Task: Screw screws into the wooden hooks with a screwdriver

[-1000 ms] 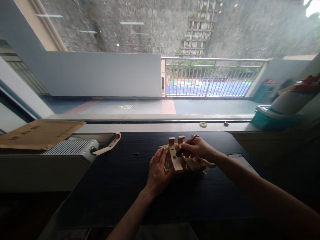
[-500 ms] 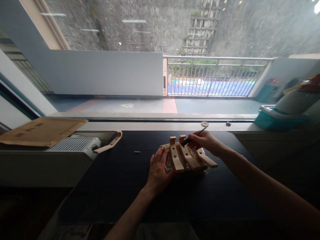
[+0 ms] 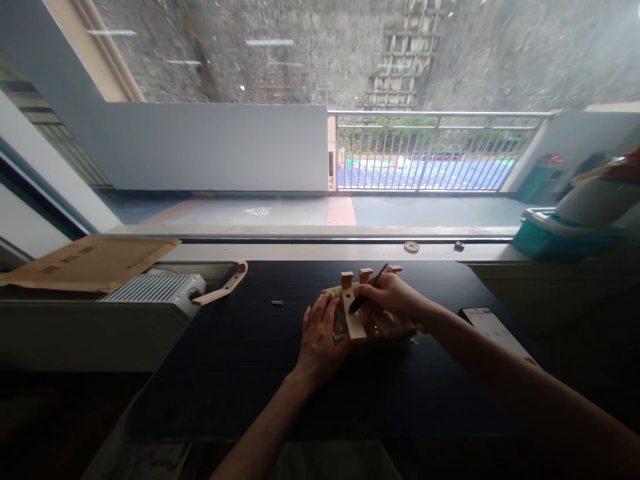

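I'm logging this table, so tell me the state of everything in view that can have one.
Right hand: closed on the black tool
Black tool: tilted, tip down
Left hand: resting against the base
Wooden hook at the tool's tip: on the base
Far-left wooden hook: lying apart
Screw: lying loose on its side
Phone: face up, screen lit
Brown envelope: lying on the radiator

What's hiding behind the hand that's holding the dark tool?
Parts of two wooden pieces are behind the right hand, which holds the dark tool. Their hooked tops show above it. Their middles are covered, so I can't see those.
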`<state>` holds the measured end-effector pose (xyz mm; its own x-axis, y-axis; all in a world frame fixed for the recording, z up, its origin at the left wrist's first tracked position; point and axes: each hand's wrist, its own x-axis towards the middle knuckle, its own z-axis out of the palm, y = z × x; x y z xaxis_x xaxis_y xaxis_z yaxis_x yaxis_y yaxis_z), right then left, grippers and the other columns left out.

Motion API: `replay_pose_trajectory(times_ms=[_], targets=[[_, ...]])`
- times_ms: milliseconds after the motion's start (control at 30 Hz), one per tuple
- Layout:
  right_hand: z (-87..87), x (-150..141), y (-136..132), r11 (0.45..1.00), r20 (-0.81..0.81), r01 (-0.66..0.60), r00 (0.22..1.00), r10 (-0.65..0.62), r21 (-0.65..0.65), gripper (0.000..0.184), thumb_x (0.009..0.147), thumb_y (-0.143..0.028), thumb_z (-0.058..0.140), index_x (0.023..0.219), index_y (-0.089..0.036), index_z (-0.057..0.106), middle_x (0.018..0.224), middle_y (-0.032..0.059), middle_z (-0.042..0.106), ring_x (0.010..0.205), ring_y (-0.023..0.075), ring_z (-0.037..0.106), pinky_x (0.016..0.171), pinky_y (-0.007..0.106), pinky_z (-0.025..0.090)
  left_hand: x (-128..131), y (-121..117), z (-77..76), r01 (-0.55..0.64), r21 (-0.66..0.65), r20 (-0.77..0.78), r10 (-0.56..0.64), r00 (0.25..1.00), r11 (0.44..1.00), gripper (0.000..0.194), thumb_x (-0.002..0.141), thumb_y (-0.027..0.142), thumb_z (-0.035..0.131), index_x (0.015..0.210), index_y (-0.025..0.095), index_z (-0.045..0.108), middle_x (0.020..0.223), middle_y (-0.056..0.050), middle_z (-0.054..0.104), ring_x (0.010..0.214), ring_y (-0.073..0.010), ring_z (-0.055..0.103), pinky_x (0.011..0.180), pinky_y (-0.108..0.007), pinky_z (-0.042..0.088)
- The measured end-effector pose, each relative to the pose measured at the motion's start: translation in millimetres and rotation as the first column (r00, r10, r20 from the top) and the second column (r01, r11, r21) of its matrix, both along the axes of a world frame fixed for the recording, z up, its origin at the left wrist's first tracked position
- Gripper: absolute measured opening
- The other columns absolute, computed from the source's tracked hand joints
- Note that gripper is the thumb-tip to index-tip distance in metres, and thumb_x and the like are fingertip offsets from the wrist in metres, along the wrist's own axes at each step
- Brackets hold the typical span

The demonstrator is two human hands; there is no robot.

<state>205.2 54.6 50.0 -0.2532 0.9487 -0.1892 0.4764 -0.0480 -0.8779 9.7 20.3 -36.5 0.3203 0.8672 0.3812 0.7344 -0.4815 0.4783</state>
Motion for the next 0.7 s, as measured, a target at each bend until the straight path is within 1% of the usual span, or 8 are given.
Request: replay_pose_trajectory(times_ms=[67,133,267,367,433,533,600,700], targets=[[-0.1,-7.2,0.4,0.999,0.068,-0.045,0.997,0.044,0.008,0.033,0.088,-0.040,0.046,0.083,-0.012,0.061,0.077,0.0091,0.071,0.064,0.0140,0.066,0.058,0.024,0.052,0.7,0.0,0.3,-0.007,-0.001,-0.009,0.007,1.000,1.000,0.063,0.080,0.047,0.051,0.132,0.014,0.039,0.143,-0.018,0.035,0.135,-0.0316,0.028,0.108,-0.054,0.021],[8.0,-9.0,1.9,0.996,0.160,-0.084,0.984,0.077,0.040,0.033,0.088,-0.040,0.043,0.080,-0.013,0.060,0.074,0.0075,0.069,0.062,0.0131,0.063,0.057,0.023,0.049,1.2,0.2,1.1,-0.013,0.002,-0.012,0.013,1.000,1.000,0.061,0.080,0.046,0.052,0.132,0.015,0.040,0.143,-0.018,0.036,0.134,-0.0316,0.028,0.107,-0.054,0.021],[46.0,1.9,2.6,0.978,0.388,-0.148,0.918,0.080,0.149,0.034,0.088,-0.042,0.042,0.084,-0.015,0.061,0.075,0.0053,0.065,0.063,0.0126,0.056,0.057,0.024,0.041,0.6,-0.4,4.2,-0.008,-0.009,-0.013,0.008,1.000,1.000,0.062,0.079,0.047,0.052,0.132,0.016,0.040,0.143,-0.016,0.037,0.134,-0.0313,0.028,0.108,-0.055,0.018],[74.7,8.8,-2.7,0.957,0.569,-0.248,0.813,0.120,0.153,0.029,0.085,-0.043,0.047,0.087,-0.018,0.062,0.071,0.0039,0.062,0.058,0.0130,0.051,0.054,0.025,0.034,-1.5,-1.7,7.3,-0.005,-0.028,-0.001,0.005,1.000,1.000,0.063,0.078,0.046,0.053,0.131,0.015,0.040,0.143,-0.016,0.037,0.134,-0.0316,0.028,0.107,-0.056,0.018],[86.5,9.0,-7.9,0.938,0.667,-0.318,0.730,0.150,0.137,0.023,0.081,-0.039,0.053,0.089,-0.020,0.064,0.069,0.0034,0.062,0.056,0.0138,0.049,0.053,0.026,0.032,-3.0,-3.4,9.7,-0.004,-0.018,0.035,0.005,0.999,1.000,0.060,0.076,0.044,0.056,0.127,0.015,0.044,0.140,-0.016,0.040,0.133,-0.0316,0.029,0.107,-0.055,0.019],[94.5,3.8,-13.4,0.915,0.762,-0.390,0.623,0.177,0.107,0.021,0.073,-0.024,0.062,0.093,-0.021,0.067,0.071,0.0045,0.063,0.057,0.0153,0.051,0.051,0.028,0.032,-3.6,-8.2,14.6,0.024,0.043,0.107,-0.029,0.994,0.999,0.045,0.075,0.036,0.060,0.115,0.018,0.052,0.128,-0.012,0.053,0.128,-0.0290,0.038,0.108,-0.054,0.017],[96.9,-2.0,-14.0,0.900,0.767,-0.421,0.611,0.195,0.108,0.023,0.067,-0.015,0.063,0.088,-0.021,0.069,0.074,0.0056,0.065,0.059,0.0162,0.053,0.052,0.028,0.033,-2.8,-12.0,18.5,0.054,0.087,0.136,-0.065,0.988,0.995,0.032,0.076,0.028,0.059,0.107,0.022,0.056,0.116,-0.007,0.061,0.122,-0.0259,0.045,0.109,-0.053,0.014],[100.1,-11.5,-11.9,0.856,0.785,-0.503,0.576,0.228,0.120,0.023,0.067,-0.010,0.059,0.083,-0.022,0.072,0.079,0.0048,0.067,0.064,0.0166,0.055,0.054,0.027,0.034,-1.5,-15.5,23.9,0.073,0.111,0.151,-0.090,0.984,0.991,0.020,0.079,0.023,0.057,0.099,0.026,0.060,0.104,-0.002,0.066,0.111,-0.0228,0.052,0.109,-0.053,0.010]])
